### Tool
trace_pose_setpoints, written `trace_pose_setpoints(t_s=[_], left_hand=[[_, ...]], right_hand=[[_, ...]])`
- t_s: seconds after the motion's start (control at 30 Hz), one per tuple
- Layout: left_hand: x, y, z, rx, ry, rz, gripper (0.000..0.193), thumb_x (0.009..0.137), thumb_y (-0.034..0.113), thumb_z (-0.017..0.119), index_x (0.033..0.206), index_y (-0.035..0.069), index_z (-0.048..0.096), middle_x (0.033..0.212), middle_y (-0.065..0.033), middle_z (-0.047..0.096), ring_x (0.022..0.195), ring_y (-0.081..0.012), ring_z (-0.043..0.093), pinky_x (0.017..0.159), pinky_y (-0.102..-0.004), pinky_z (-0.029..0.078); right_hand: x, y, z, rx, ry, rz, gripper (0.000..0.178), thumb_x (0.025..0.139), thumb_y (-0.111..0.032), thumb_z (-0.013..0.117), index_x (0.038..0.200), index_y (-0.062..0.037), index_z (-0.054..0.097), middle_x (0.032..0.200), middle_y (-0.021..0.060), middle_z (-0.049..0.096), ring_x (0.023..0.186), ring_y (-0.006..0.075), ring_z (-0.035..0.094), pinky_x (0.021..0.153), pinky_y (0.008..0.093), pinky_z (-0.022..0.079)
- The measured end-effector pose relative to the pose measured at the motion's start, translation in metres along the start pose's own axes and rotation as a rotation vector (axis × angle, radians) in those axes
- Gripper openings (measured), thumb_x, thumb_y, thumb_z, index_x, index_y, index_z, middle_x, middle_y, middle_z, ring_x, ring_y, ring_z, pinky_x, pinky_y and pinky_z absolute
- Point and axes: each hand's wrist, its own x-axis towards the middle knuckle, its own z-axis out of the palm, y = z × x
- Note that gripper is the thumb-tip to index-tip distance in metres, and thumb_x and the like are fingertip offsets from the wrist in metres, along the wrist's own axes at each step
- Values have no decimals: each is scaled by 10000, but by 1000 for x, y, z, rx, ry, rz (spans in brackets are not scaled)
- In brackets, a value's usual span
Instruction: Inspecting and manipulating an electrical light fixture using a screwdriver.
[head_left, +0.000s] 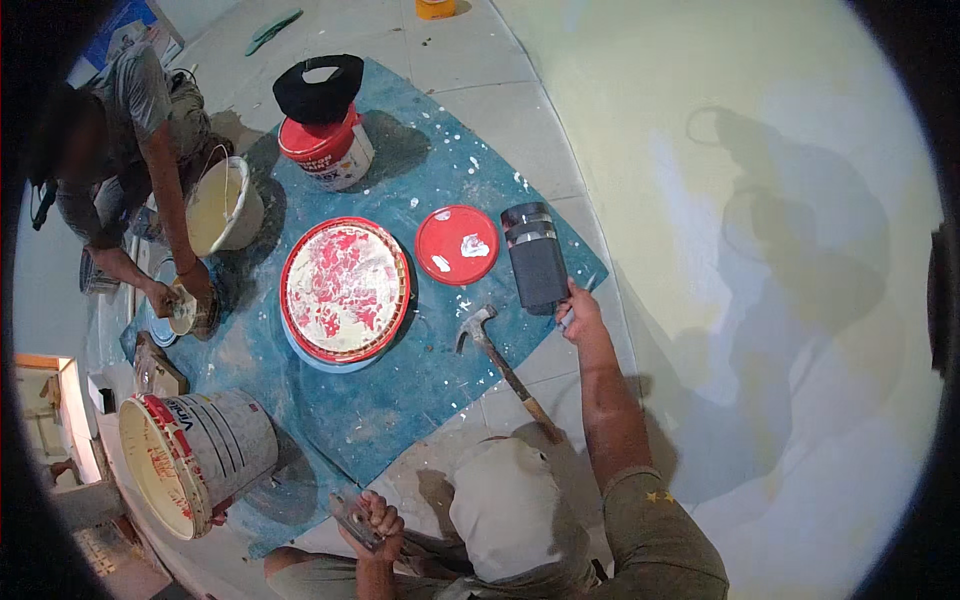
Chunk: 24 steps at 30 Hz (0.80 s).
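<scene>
My right hand is closed around a thin pale tool whose kind I cannot make out. It is beside the lower end of a black cylinder with shiny bands; whether they touch, I cannot tell. My left hand, low in the head view, grips a flat grey tool whose kind is also unclear. Between my arms is a rounded shape in pale cloth. A claw hammer lies nearby, its head on the blue sheet and its wooden handle over the tiles.
Paint-smeared red lids lie mid-sheet. A black cap rests on a red-lidded bucket. At left, a tipped paint bucket and a cream bucket stand near a co-worker handling a small container. A wall runs along the right.
</scene>
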Motion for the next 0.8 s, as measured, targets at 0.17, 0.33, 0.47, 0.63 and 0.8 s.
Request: trace_pose_setpoints(t_s=[0.17,0.33,0.47,0.63,0.8], left_hand=[[43,-8,21,28,-132,-11,727,983,690,397,1145,16,617,743,-44,526,594,-169,489,539,-311,397],[81,-19,45,40,-222,6,780,952,729,429,1140,-8,602,758,-53,517,602,-157,489,543,-303,395],[91,-12,60,80,-283,-10,913,815,856,512,1150,9,581,832,-71,521,624,-150,478,557,-294,386],[106,-24,52,83,-379,-156,1069,688,901,615,1306,31,543,888,-56,513,727,-146,469,684,-290,406],[111,-14,9,428,-472,-29,1071,756,769,679,1416,-47,462,1082,-101,623,801,-142,563,747,-282,449]], right_hand=[[19,-8,-15,-227,14,-142,245,986,-317,659,856,-116,605,589,3,422,464,133,416,425,292,390],[45,-4,-29,-441,173,-339,286,1000,-339,619,927,-70,684,597,60,521,458,183,502,410,345,403],[49,14,-24,-476,173,-318,267,998,-304,599,933,-59,682,608,60,543,459,189,519,420,347,414],[56,-19,-76,-400,59,-552,194,1005,-230,543,1059,-86,662,792,10,597,589,111,558,498,251,445],[-59,51,-79,-507,-142,-755,216,972,-248,612,1062,-59,664,891,59,714,701,128,645,559,273,480]])
